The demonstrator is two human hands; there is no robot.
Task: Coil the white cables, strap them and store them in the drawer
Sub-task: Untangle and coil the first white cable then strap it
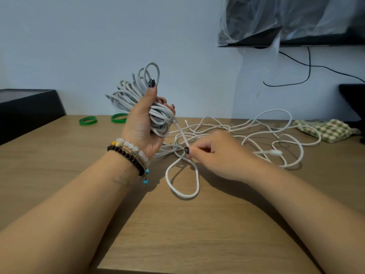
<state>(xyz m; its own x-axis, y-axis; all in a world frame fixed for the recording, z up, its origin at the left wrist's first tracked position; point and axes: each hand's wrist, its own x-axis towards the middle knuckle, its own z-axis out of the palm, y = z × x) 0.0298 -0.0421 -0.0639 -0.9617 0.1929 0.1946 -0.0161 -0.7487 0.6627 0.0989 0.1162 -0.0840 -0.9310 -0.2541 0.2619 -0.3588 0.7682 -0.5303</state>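
Your right hand (213, 153) is sitting low over the table (177, 234), thumb and fingertips pinching the white cable (256, 127) just above a loose loop (182, 180) lying flat on the wood. Your left hand (144, 119) is up and left of it, fingers wrapped round the coil (130, 93), thumb pressing the turns in place. A short run of cable is stretching from the coil down and right to your pinch, so the next wrap looks like a swing up and left to the coil. The slack is sprawling behind and right of your right hand, its plug (275, 152) lying just right of that wrist. Two green bands (88, 120) are waiting behind the coil, nearer your left hand. No drawer is showing.
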